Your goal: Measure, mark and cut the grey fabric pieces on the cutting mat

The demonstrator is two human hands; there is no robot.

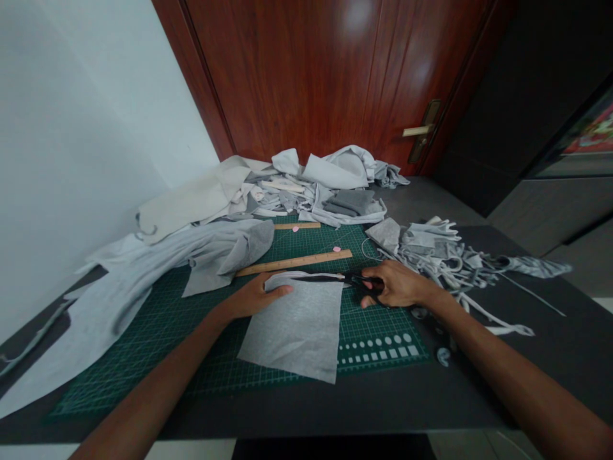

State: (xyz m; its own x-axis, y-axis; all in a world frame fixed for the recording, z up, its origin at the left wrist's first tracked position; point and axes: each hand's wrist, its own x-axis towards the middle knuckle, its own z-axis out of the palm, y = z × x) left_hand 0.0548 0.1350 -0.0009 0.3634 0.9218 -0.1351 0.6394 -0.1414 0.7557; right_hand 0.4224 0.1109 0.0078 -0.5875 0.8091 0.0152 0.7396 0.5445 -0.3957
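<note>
our right hand (390,284) clenches black scissors (318,278) at the top edge of a grey fabric sheet (292,332) on the green cutting mat (143,358), our left hand (256,296) pressing it flat; most is uncut, cut strips (433,255) heaped beside.

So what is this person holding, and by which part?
The right hand grips black scissors by their handles; the left hand just rests on a grey fabric sheet.

Head view faces forward and down, close above left hand (258,295), right hand (393,284).
</note>
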